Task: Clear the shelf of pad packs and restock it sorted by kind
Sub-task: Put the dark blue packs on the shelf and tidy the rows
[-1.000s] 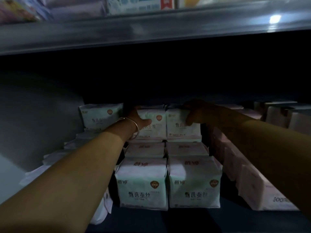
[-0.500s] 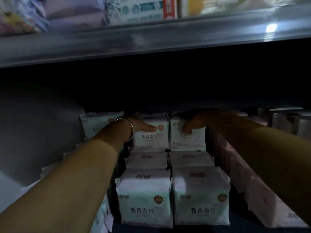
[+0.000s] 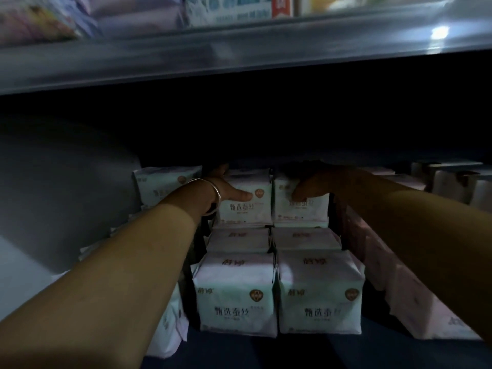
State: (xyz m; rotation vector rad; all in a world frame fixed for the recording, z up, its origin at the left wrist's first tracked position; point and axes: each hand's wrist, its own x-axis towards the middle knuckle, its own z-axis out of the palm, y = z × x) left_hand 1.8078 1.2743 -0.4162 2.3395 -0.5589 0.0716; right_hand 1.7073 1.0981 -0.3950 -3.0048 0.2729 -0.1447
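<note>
Shelf (image 3: pixel 292 352): dark, deep; its back is lost in shadow.
Pad packs (image 3: pixel 237 294): white and pale green, orange seal, two columns at 6 o'clock running back to 12.
Pink packs (image 3: pixel 415 296): row at 3 o'clock, print unreadable.
Left hand (image 3: pixel 226 189): grips the raised rear left pack (image 3: pixel 247 206), thumb on its face.
Right hand (image 3: pixel 316 185): grips the rear right pack (image 3: pixel 303 211); fingers hidden behind.

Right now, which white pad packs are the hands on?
The two raised rear packs: left hand grips the rear left pack, right hand the rear right pack. The front pair is untouched.
</note>
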